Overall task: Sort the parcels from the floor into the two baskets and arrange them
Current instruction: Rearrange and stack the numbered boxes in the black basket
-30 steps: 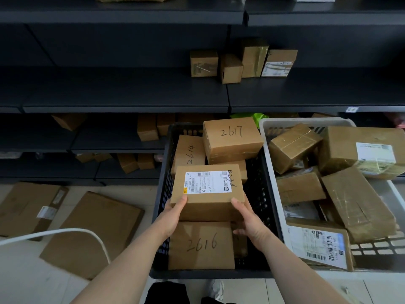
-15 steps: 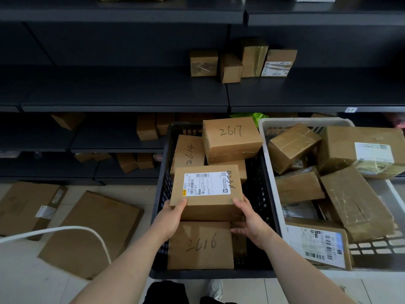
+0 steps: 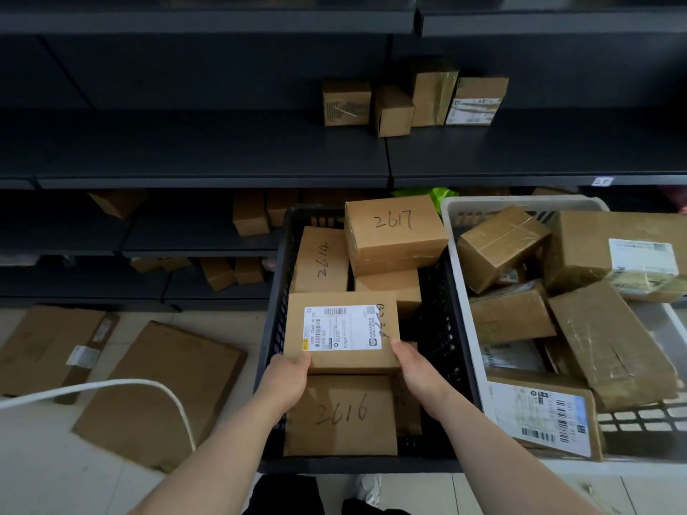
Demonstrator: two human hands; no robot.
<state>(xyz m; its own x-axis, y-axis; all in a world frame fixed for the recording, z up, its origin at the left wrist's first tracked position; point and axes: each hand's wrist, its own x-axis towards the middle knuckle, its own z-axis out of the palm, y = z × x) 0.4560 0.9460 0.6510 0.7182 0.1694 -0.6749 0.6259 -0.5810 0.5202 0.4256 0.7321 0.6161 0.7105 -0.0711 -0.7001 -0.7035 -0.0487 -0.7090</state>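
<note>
Arranging step: left hand (image 3: 288, 381) and right hand (image 3: 416, 369) grip labelled box (image 3: 342, 332) by its near corners, mid black basket (image 3: 353, 465); next, probably settle it flat, release.

2 baskets (image 3: 276, 310) hold perhaps 12 parcels (image 3: 394, 236); 2 lie on the floor (image 3: 44, 470), 4 on the middle shelf (image 3: 223, 150).

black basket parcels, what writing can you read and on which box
"2617": top parcel at the far end of the black basket
"2614": left parcel beside it
"2616": near parcel
labelled parcel, held: print and the scrawl beside it too small to read
white basket labels: blurred
</note>
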